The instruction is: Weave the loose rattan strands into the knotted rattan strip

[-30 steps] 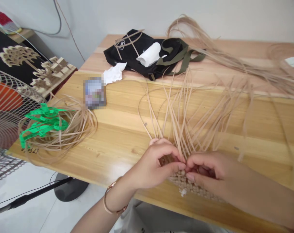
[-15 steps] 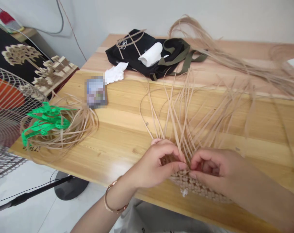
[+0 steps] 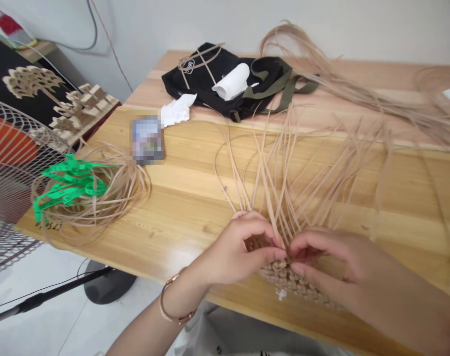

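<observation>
Near the table's front edge lies a tan woven piece (image 3: 302, 287), with long loose strips (image 3: 280, 183) fanning up and away from its weave. My left hand (image 3: 243, 247), a bracelet on its wrist, pinches a strip at the upper edge of the weave between thumb and forefinger. Close beside it, my right hand (image 3: 332, 262) is closed too, thumb and forefinger on a thin strip at the same spot. The right hand covers part of the weave. A small white tuft (image 3: 282, 293) sticks out at the near side.
At left on the table (image 3: 180, 198) are a coil of strips (image 3: 124, 193) and a green tape measure (image 3: 71, 180). Behind lie a black bag (image 3: 217, 62), white paper (image 3: 234, 81), a blurred-out box (image 3: 148, 139) and a long strip bundle (image 3: 343, 84). A fan (image 3: 13, 193) stands left.
My right hand's fingers have shifted slightly and straightened somewhat, staying at the weave's edge. The left hand keeps its pinch almost unmoved.
</observation>
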Action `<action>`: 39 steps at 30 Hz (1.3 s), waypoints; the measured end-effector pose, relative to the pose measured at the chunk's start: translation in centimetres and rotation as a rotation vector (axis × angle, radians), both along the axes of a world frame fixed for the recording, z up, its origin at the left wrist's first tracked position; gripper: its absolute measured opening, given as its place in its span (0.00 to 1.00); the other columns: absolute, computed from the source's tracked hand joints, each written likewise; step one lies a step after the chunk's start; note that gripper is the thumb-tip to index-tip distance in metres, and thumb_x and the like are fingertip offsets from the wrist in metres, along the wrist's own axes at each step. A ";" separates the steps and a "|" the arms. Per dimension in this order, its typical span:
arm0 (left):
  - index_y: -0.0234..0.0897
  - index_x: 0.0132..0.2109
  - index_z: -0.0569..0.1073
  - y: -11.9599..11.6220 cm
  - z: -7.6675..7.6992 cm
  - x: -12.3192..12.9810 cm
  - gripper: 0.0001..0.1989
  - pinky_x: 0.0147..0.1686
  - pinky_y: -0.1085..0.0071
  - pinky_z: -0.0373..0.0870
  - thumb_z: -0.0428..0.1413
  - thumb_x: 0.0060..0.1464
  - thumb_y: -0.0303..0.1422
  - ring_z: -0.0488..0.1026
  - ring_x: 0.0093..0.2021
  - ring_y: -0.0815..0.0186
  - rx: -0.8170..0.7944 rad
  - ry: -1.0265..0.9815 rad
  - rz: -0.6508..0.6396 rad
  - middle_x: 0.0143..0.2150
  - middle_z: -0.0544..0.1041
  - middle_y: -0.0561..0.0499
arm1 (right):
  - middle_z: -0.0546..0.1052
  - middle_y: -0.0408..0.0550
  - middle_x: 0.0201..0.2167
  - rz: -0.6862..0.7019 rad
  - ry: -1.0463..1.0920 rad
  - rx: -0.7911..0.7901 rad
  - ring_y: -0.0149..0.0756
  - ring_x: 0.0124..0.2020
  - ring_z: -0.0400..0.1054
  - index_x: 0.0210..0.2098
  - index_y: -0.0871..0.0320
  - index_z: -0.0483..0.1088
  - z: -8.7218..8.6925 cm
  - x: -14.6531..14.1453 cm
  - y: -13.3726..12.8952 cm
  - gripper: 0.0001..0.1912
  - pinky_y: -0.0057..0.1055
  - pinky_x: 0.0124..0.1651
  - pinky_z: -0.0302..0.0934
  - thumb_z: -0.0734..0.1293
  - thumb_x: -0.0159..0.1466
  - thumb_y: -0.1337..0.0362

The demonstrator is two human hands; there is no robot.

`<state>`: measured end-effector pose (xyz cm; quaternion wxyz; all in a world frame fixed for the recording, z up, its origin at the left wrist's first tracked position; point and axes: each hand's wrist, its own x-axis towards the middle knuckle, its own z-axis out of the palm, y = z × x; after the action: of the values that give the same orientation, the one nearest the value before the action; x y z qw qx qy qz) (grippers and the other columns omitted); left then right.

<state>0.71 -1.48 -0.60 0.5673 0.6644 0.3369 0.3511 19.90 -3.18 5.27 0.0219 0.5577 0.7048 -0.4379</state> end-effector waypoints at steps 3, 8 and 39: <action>0.35 0.29 0.75 0.0 -0.1 0.0 0.05 0.40 0.67 0.64 0.62 0.52 0.29 0.70 0.33 0.67 -0.016 -0.012 0.003 0.28 0.74 0.52 | 0.76 0.41 0.31 -0.026 -0.002 -0.009 0.37 0.33 0.69 0.33 0.50 0.70 -0.2 -0.3 -0.6 0.05 0.34 0.36 0.60 0.63 0.61 0.59; 0.34 0.28 0.75 0.0 0.0 0.1 0.05 0.39 0.67 0.65 0.62 0.51 0.29 0.71 0.33 0.67 -0.066 -0.044 0.030 0.28 0.75 0.51 | 0.74 0.43 0.27 -0.083 -0.097 0.021 0.38 0.28 0.67 0.27 0.54 0.68 -0.8 -1.7 -1.0 0.11 0.35 0.29 0.56 0.66 0.58 0.53; 0.35 0.30 0.75 0.0 0.0 -0.2 0.04 0.40 0.69 0.65 0.61 0.52 0.27 0.71 0.34 0.68 -0.037 -0.007 -0.009 0.30 0.76 0.51 | 0.68 0.39 0.21 -0.024 0.157 -0.082 0.29 0.23 0.60 0.26 0.56 0.68 -0.8 -0.7 0.2 0.08 0.28 0.26 0.52 0.63 0.62 0.64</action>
<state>0.56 -1.44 -0.60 0.5822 0.6540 0.3385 0.3445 19.17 -2.95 4.43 -0.0160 0.5287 0.6790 -0.5091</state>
